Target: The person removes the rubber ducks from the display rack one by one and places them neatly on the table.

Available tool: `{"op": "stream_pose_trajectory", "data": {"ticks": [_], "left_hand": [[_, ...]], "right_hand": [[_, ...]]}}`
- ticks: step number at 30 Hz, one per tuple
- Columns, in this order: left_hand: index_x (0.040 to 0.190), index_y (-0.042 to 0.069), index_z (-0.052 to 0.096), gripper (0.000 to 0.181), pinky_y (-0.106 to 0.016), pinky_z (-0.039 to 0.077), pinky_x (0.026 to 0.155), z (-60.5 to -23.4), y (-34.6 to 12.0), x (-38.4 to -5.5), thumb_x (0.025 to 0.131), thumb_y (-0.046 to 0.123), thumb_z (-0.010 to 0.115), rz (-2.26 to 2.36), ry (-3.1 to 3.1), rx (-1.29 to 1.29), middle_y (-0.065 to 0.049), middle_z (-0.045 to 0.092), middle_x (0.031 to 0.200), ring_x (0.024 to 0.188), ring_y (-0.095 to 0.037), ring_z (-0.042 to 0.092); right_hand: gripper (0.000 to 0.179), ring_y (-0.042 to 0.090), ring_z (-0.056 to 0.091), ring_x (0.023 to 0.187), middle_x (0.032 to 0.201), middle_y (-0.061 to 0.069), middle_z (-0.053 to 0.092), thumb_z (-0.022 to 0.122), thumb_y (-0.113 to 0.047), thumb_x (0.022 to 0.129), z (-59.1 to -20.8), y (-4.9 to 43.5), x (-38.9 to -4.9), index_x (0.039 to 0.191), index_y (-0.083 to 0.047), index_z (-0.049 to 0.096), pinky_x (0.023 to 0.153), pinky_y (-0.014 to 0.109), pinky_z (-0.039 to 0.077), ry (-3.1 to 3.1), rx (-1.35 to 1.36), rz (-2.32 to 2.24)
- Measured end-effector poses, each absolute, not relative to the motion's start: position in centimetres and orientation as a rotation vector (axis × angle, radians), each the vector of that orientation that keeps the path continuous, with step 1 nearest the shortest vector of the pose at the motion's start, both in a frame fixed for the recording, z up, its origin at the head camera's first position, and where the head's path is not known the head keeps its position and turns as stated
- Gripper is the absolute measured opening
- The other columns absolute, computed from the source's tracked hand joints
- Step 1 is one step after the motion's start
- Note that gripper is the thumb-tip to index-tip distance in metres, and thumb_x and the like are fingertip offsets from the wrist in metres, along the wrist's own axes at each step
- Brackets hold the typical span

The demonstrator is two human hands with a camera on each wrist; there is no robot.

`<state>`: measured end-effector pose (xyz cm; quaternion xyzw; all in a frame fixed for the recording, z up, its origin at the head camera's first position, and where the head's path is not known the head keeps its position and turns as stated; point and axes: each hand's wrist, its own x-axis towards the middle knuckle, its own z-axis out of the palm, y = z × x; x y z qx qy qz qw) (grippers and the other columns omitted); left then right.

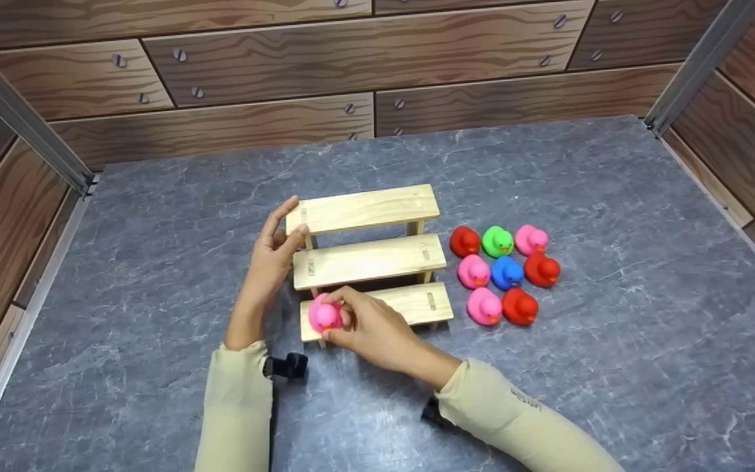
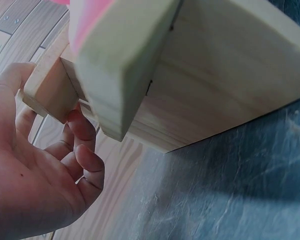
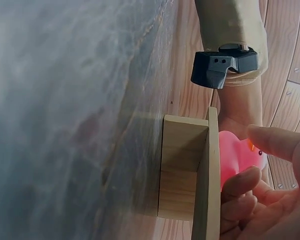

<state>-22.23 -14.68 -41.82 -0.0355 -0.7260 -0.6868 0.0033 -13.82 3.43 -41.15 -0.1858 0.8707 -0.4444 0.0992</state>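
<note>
A small wooden three-step display stand (image 1: 369, 262) stands on the grey marbled table. My left hand (image 1: 277, 252) holds the left end of its top step; in the left wrist view, fingers (image 2: 82, 125) curl beneath that board. At the left end of the lowest step is a pink rubber duck (image 1: 325, 314), its beak towards me. My right hand (image 1: 377, 328) pinches this duck between thumb and fingers from the right side. The right wrist view has the pink duck (image 3: 237, 155) against the step's upper face, partly hidden behind the fingers.
Right of the stand, several rubber ducks sit in loose rows, among them a green duck (image 1: 497, 242), a blue duck (image 1: 507, 273) and a red duck (image 1: 520, 307). Wood-patterned panels (image 1: 351, 52) wall the table (image 1: 613, 367) at the back and sides.
</note>
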Motion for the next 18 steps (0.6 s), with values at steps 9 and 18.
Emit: {"op": "stream_pose_trajectory", "data": {"ticks": [9,18], "left_hand": [[0.148,0.023,0.039,0.053,-0.026,0.049,0.059,-41.8,-14.7,-22.2,0.098,0.020,0.056,-2.135,-2.290,-0.102,-0.007,0.054,0.088,0.070,-0.015,0.057],[0.147,0.027,0.039,0.053,-0.027,0.048,0.059,-41.9,-14.6,-22.2,0.098,0.023,0.056,-2.113,-2.311,-0.111,-0.009,0.056,0.091,0.071,-0.016,0.057]], "right_hand": [[0.032,0.007,0.049,0.072,0.080,-0.004,0.054,0.073,-0.013,0.083,-41.0,4.2,-13.6,0.113,-0.009,0.062,0.066,0.021,0.042,2.543,-0.613,-1.389],[0.033,0.008,0.050,0.070,0.081,-0.002,0.056,0.073,-0.013,0.083,-39.8,6.2,-13.4,0.114,-0.007,0.061,0.064,0.019,0.044,2.525,-0.622,-1.397]]}}
